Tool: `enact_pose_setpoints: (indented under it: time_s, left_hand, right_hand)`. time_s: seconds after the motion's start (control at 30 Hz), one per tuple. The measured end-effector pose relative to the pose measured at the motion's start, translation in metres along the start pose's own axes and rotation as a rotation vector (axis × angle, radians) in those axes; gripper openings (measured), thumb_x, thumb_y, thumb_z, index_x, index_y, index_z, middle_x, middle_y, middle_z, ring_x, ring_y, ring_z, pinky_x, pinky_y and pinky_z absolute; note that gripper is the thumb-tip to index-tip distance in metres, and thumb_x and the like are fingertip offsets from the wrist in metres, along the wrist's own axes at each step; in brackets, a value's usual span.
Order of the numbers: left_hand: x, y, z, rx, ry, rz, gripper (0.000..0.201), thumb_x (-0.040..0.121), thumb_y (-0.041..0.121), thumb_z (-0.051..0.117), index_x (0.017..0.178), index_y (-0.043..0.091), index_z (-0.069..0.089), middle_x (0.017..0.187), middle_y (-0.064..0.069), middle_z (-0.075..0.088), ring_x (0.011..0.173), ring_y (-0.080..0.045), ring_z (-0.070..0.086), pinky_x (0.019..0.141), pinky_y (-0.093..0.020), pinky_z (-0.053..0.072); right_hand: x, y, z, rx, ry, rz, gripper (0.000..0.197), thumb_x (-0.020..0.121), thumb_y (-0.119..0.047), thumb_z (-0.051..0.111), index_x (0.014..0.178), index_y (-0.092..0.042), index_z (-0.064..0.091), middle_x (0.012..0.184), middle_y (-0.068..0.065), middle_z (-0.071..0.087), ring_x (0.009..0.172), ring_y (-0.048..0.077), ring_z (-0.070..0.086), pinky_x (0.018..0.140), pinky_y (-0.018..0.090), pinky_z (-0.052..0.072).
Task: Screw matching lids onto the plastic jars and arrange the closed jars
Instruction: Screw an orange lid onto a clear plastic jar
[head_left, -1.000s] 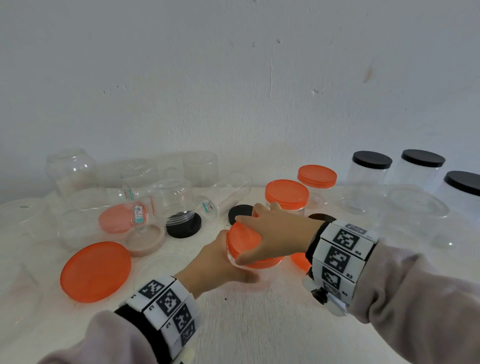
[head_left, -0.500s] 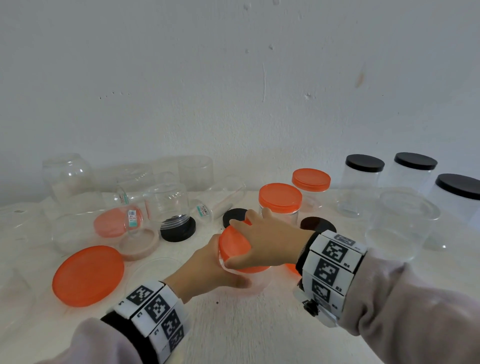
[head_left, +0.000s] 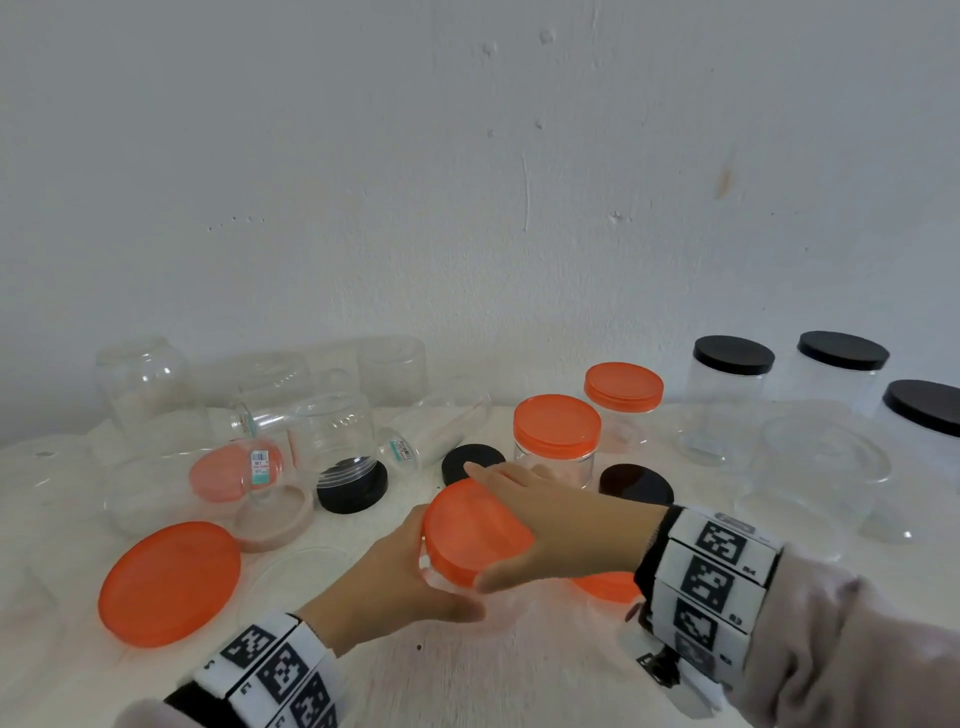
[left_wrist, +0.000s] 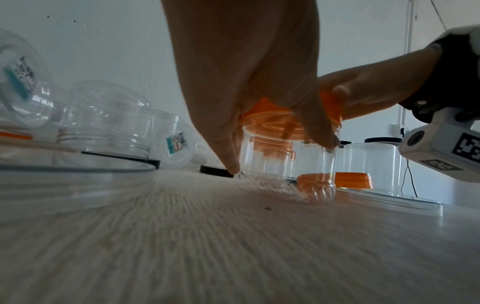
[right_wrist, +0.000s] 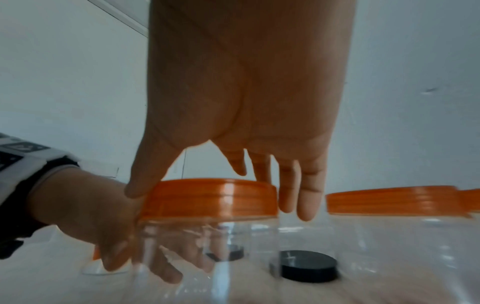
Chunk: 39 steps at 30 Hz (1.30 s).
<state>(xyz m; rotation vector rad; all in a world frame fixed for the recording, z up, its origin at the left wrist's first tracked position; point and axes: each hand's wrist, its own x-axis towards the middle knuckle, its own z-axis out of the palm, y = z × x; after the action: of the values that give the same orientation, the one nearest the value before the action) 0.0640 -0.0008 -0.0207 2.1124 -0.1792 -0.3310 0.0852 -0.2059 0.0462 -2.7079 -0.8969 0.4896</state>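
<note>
While the left hand (head_left: 387, 582) grips the jar (left_wrist: 285, 162) on the table (head_left: 519, 670), the right hand (head_left: 550, 525), thumb and fingers curled round the lid (head_left: 470, 530), should twist level, without cross-threading.

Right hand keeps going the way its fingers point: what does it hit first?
Probably the loose black lid just beyond the right hand, which grips the orange lid. Depth is unclear; the tipped clear jars behind come next.
</note>
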Motion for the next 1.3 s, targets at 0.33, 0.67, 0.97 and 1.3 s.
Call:
enact_pose_setpoints:
  time_s: [0.33, 0.67, 0.97, 1.3]
  left_hand:
    - [0.003, -0.004, -0.005, -0.028, -0.012, 0.027, 0.1, 0.043, 0.046, 0.093, 0.124, 0.049, 0.034, 0.12, 0.023, 0.054, 0.107, 0.017, 0.049, 0.076, -0.004, 0.045]
    - [0.064, 0.065, -0.069, -0.044, 0.194, 0.185, 0.107, 0.029, 0.053, 0.09, 0.126, 0.035, 0.048, 0.121, 0.016, 0.062, 0.114, 0.0, 0.057, 0.091, -0.02, 0.046]
    - [0.183, 0.115, -0.055, -0.032, 0.273, 0.257, 0.064, 0.057, 0.027, 0.09, 0.109, 0.038, 0.054, 0.108, 0.016, 0.062, 0.101, -0.004, 0.057, 0.088, -0.024, 0.044]
    - [0.245, 0.104, -0.028, 0.115, 0.206, 0.042, 0.081, 0.063, 0.034, 0.089, 0.13, 0.018, 0.047, 0.125, 0.001, 0.059, 0.114, -0.023, 0.055, 0.096, -0.042, 0.049]
  right_hand:
    - [-0.033, 0.082, 0.016, -0.054, -0.04, 0.224, 0.095, 0.081, -0.064, 0.059, 0.153, -0.035, 0.005, 0.16, -0.007, 0.006, 0.146, 0.019, 0.001, 0.117, 0.049, 0.009]
    - [-0.036, 0.105, 0.029, 0.088, -0.087, 0.232, 0.082, 0.082, -0.069, 0.051, 0.149, -0.037, 0.015, 0.153, -0.012, 0.012, 0.139, 0.019, 0.012, 0.112, 0.039, 0.029]
    - [-0.037, 0.102, 0.024, 0.073, -0.116, 0.227, 0.08, 0.085, -0.068, 0.048, 0.15, -0.039, 0.011, 0.156, -0.016, 0.004, 0.142, 0.017, 0.007, 0.113, 0.042, 0.027]
    - [-0.029, 0.108, 0.034, -0.098, -0.071, 0.181, 0.065, 0.098, -0.044, 0.048, 0.153, -0.034, 0.013, 0.161, -0.008, -0.003, 0.147, 0.02, 0.003, 0.118, 0.041, 0.017]
